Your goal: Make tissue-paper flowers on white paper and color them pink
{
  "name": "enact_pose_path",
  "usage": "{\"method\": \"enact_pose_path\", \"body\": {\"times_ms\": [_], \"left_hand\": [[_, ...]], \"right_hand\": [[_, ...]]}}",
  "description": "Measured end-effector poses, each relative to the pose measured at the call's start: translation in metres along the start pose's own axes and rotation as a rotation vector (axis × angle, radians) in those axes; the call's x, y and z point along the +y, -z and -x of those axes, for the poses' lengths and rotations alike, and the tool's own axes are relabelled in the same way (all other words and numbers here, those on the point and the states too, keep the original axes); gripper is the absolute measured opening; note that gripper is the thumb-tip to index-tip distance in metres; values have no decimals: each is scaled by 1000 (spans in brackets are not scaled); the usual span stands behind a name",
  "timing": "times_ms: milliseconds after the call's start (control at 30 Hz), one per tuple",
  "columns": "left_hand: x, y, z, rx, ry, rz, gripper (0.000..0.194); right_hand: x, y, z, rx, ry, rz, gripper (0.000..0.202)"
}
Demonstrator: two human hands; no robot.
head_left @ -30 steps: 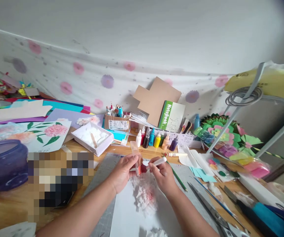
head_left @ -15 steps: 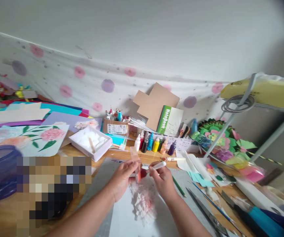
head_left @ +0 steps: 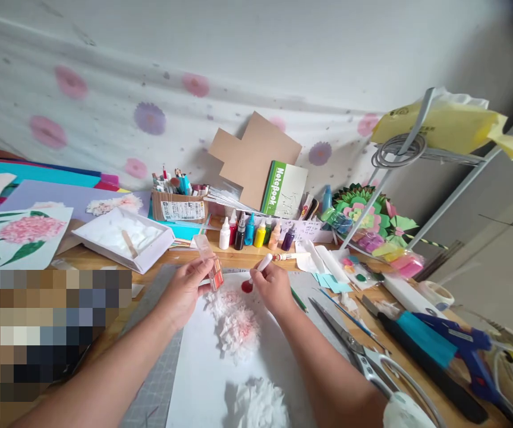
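My left hand (head_left: 183,292) grips a small clear-lidded colour palette (head_left: 215,274), its lid raised and orange-red pans showing. Between the fingers of my right hand (head_left: 274,288) is a makeup brush (head_left: 262,264) with a white handle; its red bristles point down above the white paper sheet (head_left: 194,371), apart from the palette. Below my hands lie two fluffy white flowers tinged pink, a nearer flower (head_left: 241,330) and a farther flower (head_left: 220,302) partly behind it. A plain white flower (head_left: 260,405) is cut off by the bottom edge of the view.
Several paint bottles (head_left: 260,234) line the back. A white box (head_left: 122,238) stands at left. To the right lie scissors (head_left: 349,342), a green pencil (head_left: 298,299), a black-handled knife (head_left: 430,362) and a blue glue gun (head_left: 465,345). A cutting mat (head_left: 149,362) lies under the paper.
The brush has moved away from the palette; earlier its head was close against it. The view has shifted, bringing the white flower and the glue gun into sight.
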State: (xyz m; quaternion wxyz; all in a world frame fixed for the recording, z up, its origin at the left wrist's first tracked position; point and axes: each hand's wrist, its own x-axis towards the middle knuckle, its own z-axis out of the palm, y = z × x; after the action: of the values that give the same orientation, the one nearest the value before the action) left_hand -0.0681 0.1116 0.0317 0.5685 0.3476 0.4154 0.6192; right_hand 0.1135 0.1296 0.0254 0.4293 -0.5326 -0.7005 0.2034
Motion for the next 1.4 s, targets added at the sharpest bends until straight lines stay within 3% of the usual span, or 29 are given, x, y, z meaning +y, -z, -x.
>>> {"method": "enact_pose_path", "body": {"times_ms": [133,267,1167,1300,1400], "left_hand": [[0,-1,1,-7,14,21,44],[2,-2,2,22,31,41,44],[-1,-1,1,-10,55,44,42],[0,0,2,16,50,47,43],[0,0,2,8,54,40,42]], "right_hand": [[-5,-1,3,-179,123,-35,18],[-8,-2,5,-149,98,51,19],[-26,-12,14,-254,233,140,15],[-25,-13,15,-188,237,169,15],[-24,-14,15,-235,268,140,16]]}}
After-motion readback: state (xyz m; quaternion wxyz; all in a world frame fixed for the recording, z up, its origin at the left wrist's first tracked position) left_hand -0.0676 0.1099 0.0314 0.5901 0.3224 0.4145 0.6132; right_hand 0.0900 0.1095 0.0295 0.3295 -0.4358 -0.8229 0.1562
